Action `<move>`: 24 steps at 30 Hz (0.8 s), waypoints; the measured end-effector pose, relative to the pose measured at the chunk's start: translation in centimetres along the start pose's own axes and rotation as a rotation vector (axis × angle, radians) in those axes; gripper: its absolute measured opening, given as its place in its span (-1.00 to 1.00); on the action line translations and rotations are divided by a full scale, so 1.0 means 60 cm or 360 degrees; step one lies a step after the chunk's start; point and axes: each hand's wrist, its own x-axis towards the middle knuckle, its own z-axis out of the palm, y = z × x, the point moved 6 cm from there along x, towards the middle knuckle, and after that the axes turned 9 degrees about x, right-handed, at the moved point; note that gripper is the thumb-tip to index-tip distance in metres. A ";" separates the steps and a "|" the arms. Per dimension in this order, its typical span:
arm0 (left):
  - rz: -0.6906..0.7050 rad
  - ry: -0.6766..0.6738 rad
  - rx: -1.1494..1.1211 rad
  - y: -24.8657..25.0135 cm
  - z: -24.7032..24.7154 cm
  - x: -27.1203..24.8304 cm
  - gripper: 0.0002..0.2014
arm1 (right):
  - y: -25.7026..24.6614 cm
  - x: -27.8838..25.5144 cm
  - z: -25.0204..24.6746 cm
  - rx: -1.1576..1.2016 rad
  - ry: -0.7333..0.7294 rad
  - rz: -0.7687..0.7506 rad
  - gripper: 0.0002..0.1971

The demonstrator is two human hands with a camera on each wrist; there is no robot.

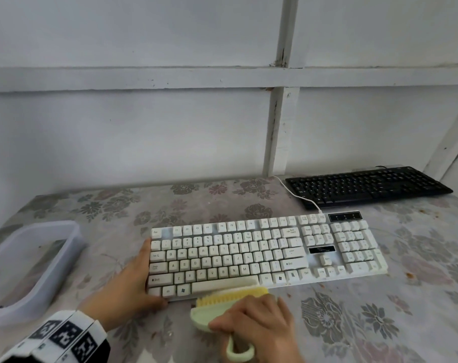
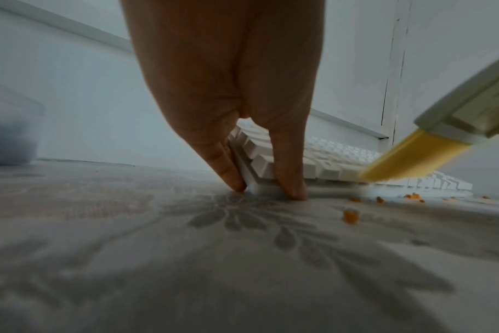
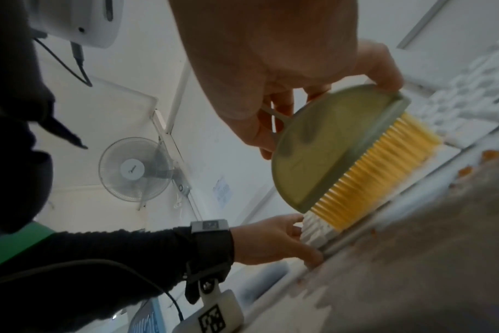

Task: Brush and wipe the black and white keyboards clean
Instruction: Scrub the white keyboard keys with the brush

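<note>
Floral tablecloth (image 1: 353, 323); yellow-bristled brush (image 1: 222, 307) meets keyboard (image 1: 248, 255).

black keyboard (image 1: 368, 186) legends too small

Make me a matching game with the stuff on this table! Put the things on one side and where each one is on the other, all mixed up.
Things:
1. white keyboard
2. black keyboard
3. brush
4. clear plastic tub

Places:
A. at the table's far right, by the wall
B. in the right hand, bristles at the near edge of the white keys
C. at the table's left edge
D. in the middle, with the left hand holding its left end

Pairs: 1-D, 2-A, 3-B, 4-C
</note>
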 end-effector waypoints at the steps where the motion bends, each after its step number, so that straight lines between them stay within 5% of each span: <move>1: 0.0007 0.0010 -0.0004 0.000 0.000 0.000 0.16 | -0.008 0.000 0.011 0.0023 -0.0047 -0.0036 -0.60; 7: 0.0003 0.0015 0.0005 0.003 -0.002 -0.002 0.16 | 0.028 0.005 0.008 0.0015 0.0128 -0.0024 -0.87; 10: -0.0022 -0.0012 0.0035 0.002 -0.001 -0.003 0.17 | 0.060 -0.001 -0.032 -0.0026 0.0284 0.0120 -0.81; 17: -0.0037 -0.0037 -0.0014 0.009 -0.001 -0.005 0.16 | 0.073 -0.001 -0.044 0.0161 0.0224 0.0146 -0.82; 24: -0.0061 -0.0038 -0.0010 0.008 -0.001 -0.005 0.14 | 0.135 -0.010 -0.154 0.0148 0.0313 0.0212 -0.74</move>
